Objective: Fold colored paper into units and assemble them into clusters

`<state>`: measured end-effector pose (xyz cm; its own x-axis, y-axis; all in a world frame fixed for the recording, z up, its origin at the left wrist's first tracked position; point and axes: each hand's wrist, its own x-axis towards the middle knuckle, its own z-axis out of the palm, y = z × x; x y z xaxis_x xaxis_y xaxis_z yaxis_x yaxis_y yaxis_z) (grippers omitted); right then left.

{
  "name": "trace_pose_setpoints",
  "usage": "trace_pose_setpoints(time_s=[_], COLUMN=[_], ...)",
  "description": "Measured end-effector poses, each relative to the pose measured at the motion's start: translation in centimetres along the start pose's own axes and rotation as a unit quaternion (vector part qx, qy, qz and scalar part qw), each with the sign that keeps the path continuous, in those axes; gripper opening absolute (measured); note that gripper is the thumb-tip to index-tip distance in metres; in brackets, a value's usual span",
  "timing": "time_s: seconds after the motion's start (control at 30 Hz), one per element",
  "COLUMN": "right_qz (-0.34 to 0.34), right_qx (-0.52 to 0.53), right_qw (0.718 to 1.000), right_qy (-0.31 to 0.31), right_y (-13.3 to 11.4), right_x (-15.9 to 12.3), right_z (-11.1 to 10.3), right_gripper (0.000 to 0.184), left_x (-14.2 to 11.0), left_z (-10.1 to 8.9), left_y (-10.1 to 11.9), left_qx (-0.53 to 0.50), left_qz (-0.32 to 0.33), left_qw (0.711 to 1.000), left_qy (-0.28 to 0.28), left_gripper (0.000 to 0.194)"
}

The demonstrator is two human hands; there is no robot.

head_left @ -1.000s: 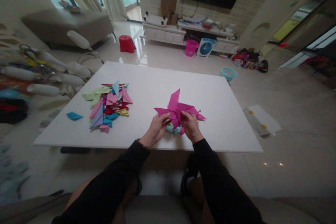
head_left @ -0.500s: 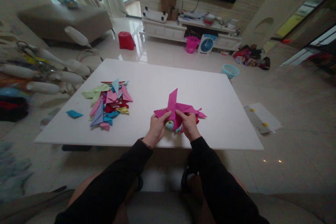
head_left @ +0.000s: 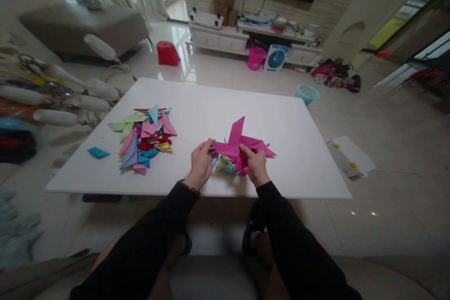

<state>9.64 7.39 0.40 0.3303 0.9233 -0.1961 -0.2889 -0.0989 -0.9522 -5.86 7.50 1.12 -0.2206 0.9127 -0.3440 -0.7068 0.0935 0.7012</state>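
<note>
A magenta folded-paper pinwheel (head_left: 236, 139) with pointed blades is held up over the near part of the white table (head_left: 197, 103). My left hand (head_left: 201, 161) pinches the tip of its left blade between thumb and fingers. Near the middle, my right hand (head_left: 256, 164) grips it, the thumb on top and the fingers behind the paper. Below it lie light green and pale blue folded papers (head_left: 227, 166), partly hidden by the pinwheel and my right hand.
On the table's left side lies a pile of coloured folded papers (head_left: 149, 131), with a blue folded piece (head_left: 98, 152) apart from it. Beyond the table stand a red stool (head_left: 168, 53), a pink basket (head_left: 257, 58) and a light blue basket (head_left: 307, 94).
My left hand has moved left from near the pinwheel's centre to its left blade tip. The pinwheel has turned slightly in my right hand, its upper blade leaning further right.
</note>
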Motion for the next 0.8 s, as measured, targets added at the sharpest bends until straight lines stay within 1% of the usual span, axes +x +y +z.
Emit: trace_pose_setpoints(time_s=[0.17, 0.4, 0.6, 0.7, 0.8], right_qz=[0.004, -0.009, -0.012, -0.014, -0.01], right_qx=[0.008, 0.003, -0.026, -0.015, 0.002], right_qw=[1.0, 1.0, 1.0, 1.0, 1.0], right_qy=[-0.003, -0.011, -0.002, -0.014, -0.029], right_y=[-0.1, 0.2, 0.8, 1.0, 0.9], right_x=[-0.1, 0.1, 0.5, 0.6, 0.4], right_z=[0.2, -0.1, -0.4, -0.3, -0.2], right_gripper=[0.028, 0.029, 0.032, 0.031, 0.029], left_x=[0.0, -0.2, -0.1, 0.0, 0.1], left_z=[0.2, 0.2, 0.1, 0.2, 0.3], left_y=[0.2, 0.1, -0.1, 0.0, -0.1], left_qx=[0.022, 0.017, 0.029, 0.022, 0.019], left_qz=[-0.003, -0.031, -0.019, -0.015, -0.016], left_qw=[1.0, 0.999, 0.999, 1.0, 1.0], left_qy=[0.004, 0.003, -0.002, -0.007, 0.001], left_gripper=[0.03, 0.033, 0.032, 0.029, 0.028])
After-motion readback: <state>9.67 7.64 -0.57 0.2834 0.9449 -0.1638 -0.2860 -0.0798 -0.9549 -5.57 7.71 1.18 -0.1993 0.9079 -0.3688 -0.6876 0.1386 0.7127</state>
